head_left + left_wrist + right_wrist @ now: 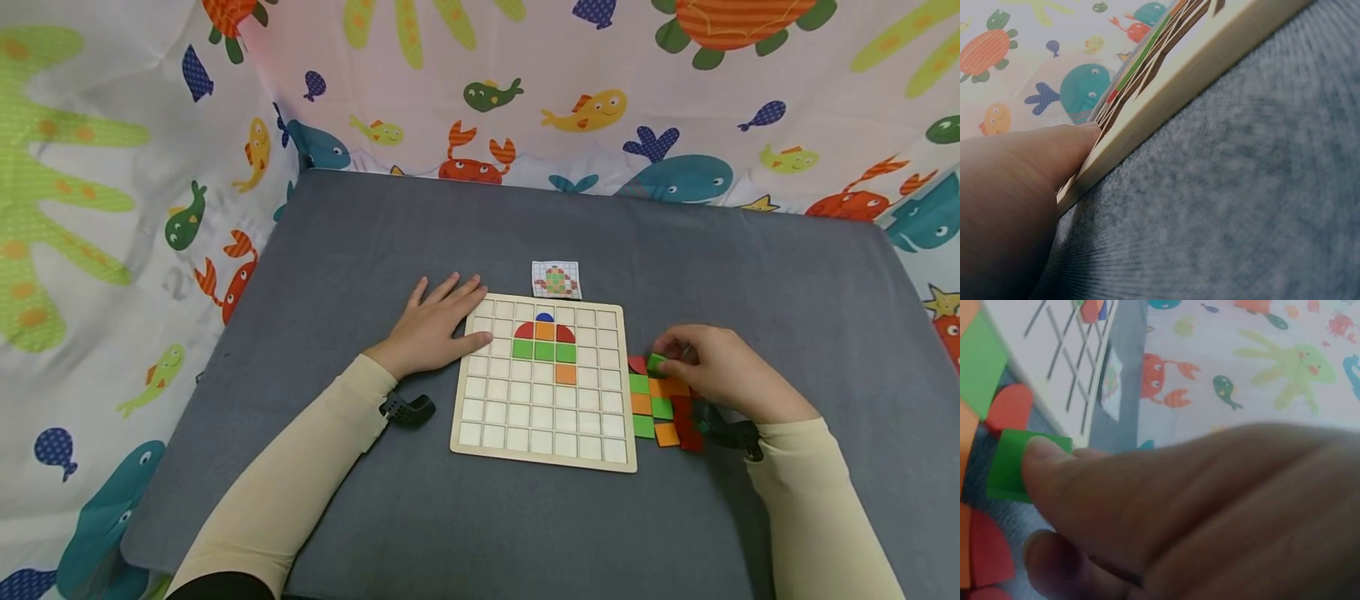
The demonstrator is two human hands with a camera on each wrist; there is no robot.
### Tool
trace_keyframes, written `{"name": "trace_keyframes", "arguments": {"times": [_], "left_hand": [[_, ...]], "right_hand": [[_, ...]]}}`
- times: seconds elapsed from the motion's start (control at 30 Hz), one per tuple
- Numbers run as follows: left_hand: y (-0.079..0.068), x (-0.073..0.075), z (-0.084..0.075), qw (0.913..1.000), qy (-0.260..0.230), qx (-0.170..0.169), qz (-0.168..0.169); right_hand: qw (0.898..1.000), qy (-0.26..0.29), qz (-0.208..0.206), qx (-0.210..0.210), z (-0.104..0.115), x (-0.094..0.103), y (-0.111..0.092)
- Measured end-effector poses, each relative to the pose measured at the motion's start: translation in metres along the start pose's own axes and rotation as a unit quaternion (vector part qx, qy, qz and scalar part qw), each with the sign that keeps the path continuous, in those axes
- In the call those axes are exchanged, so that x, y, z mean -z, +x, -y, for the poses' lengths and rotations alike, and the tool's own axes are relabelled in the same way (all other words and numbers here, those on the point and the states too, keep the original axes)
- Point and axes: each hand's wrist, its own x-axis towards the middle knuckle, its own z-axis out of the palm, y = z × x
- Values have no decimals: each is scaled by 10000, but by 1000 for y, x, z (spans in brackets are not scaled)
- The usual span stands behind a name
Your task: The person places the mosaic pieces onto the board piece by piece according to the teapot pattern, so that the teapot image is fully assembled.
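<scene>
A wooden grid board (517,437) lies on the grey table, holding a blue piece (545,317), red quarter-round pieces (524,331), green squares (544,351) and orange squares (566,374) in its upper middle cells. My left hand (435,329) rests with spread fingers at the board's left edge, its thumb over the rim; the left wrist view shows the thumb (1054,150) touching that edge. Right of the board, my right hand (723,371) pinches a green square tile (1010,462) between thumb and fingers, above the loose tiles.
Loose green, orange and red tiles (666,435) lie in a group against the board's right side. A small printed picture card (556,279) lies just beyond the board's far edge. A cloth with sea animals (420,92) hangs behind and left of the table (375,233).
</scene>
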Motion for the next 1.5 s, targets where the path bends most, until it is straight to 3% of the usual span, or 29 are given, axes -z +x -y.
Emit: {"name": "trace_keyframes", "arguments": {"times": [0.33, 0.97, 1.5], "left_hand": [[1, 0, -1, 10000, 37, 33, 12], [2, -1, 2, 10000, 67, 42, 13], [3, -5, 4, 10000, 49, 32, -42]], "right_hand": [[9990, 63, -114, 437, 26, -4, 4], [9927, 88, 111, 1197, 75, -31, 39], [9821, 233, -20, 1869, 87, -59, 50]]}}
